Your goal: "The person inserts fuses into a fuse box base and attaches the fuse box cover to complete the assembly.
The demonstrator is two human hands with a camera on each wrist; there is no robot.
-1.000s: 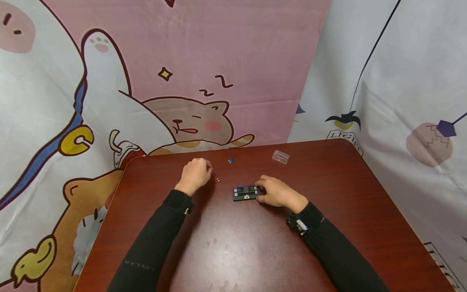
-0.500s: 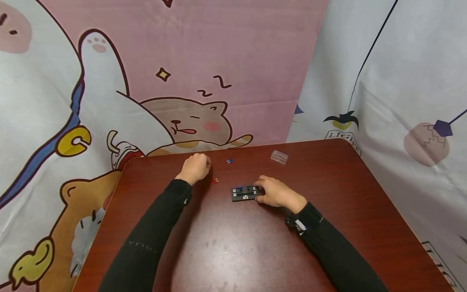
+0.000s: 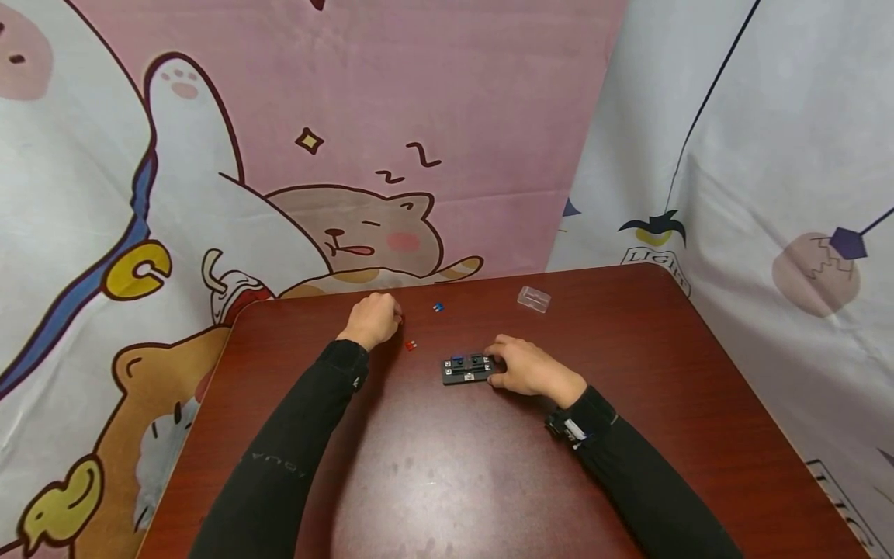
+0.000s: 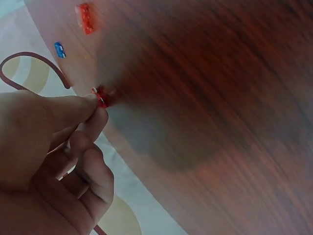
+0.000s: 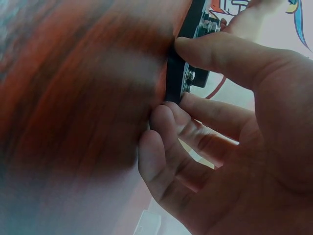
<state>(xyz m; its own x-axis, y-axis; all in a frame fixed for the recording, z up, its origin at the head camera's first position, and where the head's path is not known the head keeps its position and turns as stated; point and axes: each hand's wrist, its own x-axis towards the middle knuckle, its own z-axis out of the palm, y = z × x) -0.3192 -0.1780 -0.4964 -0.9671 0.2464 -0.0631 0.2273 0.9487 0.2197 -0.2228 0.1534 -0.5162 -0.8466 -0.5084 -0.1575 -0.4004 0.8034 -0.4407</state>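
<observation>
My left hand (image 3: 372,320) is over the far left of the table, its thumb and index finger pinching a small red blade fuse (image 4: 100,98). Another red blade fuse (image 3: 410,345) lies on the wood a little nearer, and a blue blade fuse (image 3: 438,307) sits farther back. With thumb and fingers at its right end, my right hand (image 3: 531,369) holds a flat black fuse block (image 3: 462,369) on the table. Metal screws show along the block, and a bit of blue is visible at its back left.
A clear plastic cover (image 3: 534,299) lies near the table's back edge. The reddish-brown wooden table (image 3: 628,373) ends at a wall of printed cloth (image 3: 489,116) behind it.
My left hand has shifted slightly back, uncovering more of the loose red fuse. The right hand stays at the block; the whole view has drifted a little.
</observation>
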